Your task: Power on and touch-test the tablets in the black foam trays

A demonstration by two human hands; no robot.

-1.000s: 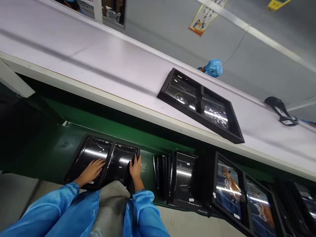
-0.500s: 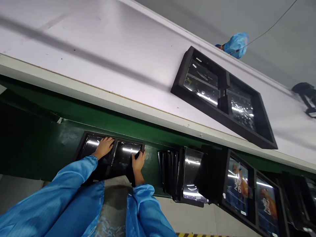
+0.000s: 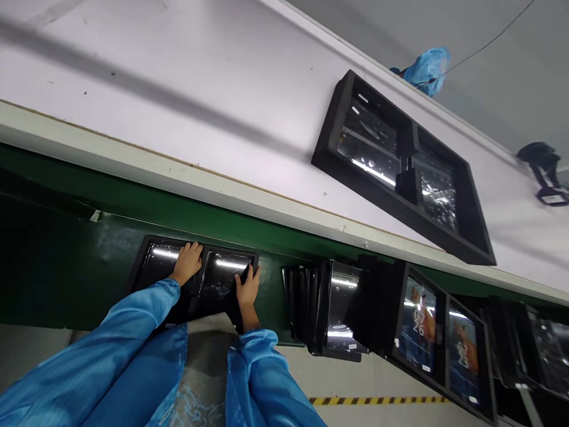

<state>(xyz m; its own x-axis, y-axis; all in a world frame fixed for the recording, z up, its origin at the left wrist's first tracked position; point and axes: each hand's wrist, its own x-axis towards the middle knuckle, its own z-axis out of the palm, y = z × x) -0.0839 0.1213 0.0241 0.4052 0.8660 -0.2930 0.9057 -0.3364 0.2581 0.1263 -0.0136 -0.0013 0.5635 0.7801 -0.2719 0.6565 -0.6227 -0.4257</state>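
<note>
A black two-compartment tray [image 3: 137, 264] lies on the dark green lower shelf in front of me, with a glossy dark screen panel [image 3: 220, 276] in its right compartment and another in its left. My left hand [image 3: 189, 264] rests on the tray by the middle divider, its fingers stretched toward the far rim. At the tray's right rim is my right hand [image 3: 248, 287], thumb on the inner side and fingers along the edge. My sleeves and lap hide the tray's near side.
Several dark panels [image 3: 306, 302] lean on edge to the right. Beyond them stands a tilted tray [image 3: 440, 338] with two lit screens. Another black tray [image 3: 368, 190] sits on the white bench [image 3: 249, 118]. A person's blue cap [image 3: 429, 71] shows behind it.
My left hand has moved up and right from the left panel to the divider near the far rim. The right hand stays at the right rim. The camera view has shifted.
</note>
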